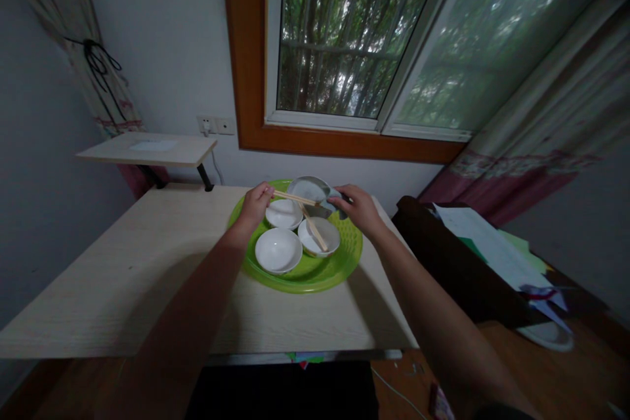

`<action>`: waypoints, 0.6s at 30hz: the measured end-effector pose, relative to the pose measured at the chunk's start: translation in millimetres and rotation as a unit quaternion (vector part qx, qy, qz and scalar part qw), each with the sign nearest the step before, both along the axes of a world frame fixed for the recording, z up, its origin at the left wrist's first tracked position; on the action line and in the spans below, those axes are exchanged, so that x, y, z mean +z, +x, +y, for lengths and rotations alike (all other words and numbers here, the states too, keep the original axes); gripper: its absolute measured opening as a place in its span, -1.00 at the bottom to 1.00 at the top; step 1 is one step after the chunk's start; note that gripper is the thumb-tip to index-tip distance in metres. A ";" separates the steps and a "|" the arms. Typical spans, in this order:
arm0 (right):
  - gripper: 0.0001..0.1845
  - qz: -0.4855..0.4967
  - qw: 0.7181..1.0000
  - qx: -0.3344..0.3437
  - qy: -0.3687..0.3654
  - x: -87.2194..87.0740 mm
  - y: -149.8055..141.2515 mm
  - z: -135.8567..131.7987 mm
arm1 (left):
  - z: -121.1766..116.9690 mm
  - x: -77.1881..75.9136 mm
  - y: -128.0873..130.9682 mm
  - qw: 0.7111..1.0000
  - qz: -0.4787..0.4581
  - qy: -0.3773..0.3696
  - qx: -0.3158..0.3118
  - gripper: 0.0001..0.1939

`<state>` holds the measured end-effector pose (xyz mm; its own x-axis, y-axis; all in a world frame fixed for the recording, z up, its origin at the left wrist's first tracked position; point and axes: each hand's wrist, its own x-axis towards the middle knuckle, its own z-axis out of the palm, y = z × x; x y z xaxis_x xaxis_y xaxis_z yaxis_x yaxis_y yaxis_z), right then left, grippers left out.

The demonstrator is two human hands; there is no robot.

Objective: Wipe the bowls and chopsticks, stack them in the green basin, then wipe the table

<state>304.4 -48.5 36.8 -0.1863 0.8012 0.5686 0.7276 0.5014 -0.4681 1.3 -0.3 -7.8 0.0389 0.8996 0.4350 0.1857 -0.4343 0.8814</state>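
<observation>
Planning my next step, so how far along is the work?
What looks done: three small white bowls stand upright in the green tray, with chopsticks resting in the right bowl. In hand: the left hand holds other chopsticks; the right hand holds a grey cloth at their ends. Remaining: the held chopsticks are not set down; I cannot tell whether the bowls are wiped.

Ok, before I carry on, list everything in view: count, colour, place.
table: one, pale wood, centre
tray: one, lime green, on table
small bowls: three, white, on tray
larger dish: one, pale grey, tray's back
chopsticks: several, light wood, left hand and rightmost bowl
cloth: one, grey, right hand
shelf: one, pale, table's far left
paper: one, white, on shelf
window: one, brown frame, behind table
wall sockets: two, white, left of window
curtains: two, pale and pink, beside window
loose sheets: several, white and green, right
hands: two, bare, over tray
</observation>
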 end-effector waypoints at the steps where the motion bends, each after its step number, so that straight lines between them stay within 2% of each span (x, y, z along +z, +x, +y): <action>1: -0.67 -0.014 1.000 0.020 0.013 -0.6 -10.9 3.2 | -0.6 0.2 0.6 1.000 0.001 -0.002 -0.003 -0.67; 5: -0.72 -0.048 0.993 0.106 0.023 -4.7 -57.2 15.9 | -3.7 1.5 1.7 0.999 -0.002 -0.014 -0.029 -0.66; 9: -0.72 -0.061 0.987 0.146 -0.033 -10.2 -90.0 23.1 | -4.6 3.1 1.3 0.998 -0.003 -0.032 -0.045 -0.66; 13: -0.74 -0.034 0.986 0.144 -0.076 -15.8 -97.9 24.6 | -2.9 3.4 1.1 0.998 -0.015 -0.009 -0.057 -0.66; 18: -0.74 0.017 0.981 0.151 -0.119 -20.8 -87.5 25.9 | -3.7 2.8 2.1 0.999 0.009 -0.005 -0.042 -0.65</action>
<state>216.9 -22.5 16.0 -0.4206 0.8232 0.3815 0.5440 0.5653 -0.6201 3.4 -3.9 -5.1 0.1211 0.8975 0.4240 0.1648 -0.4394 0.8830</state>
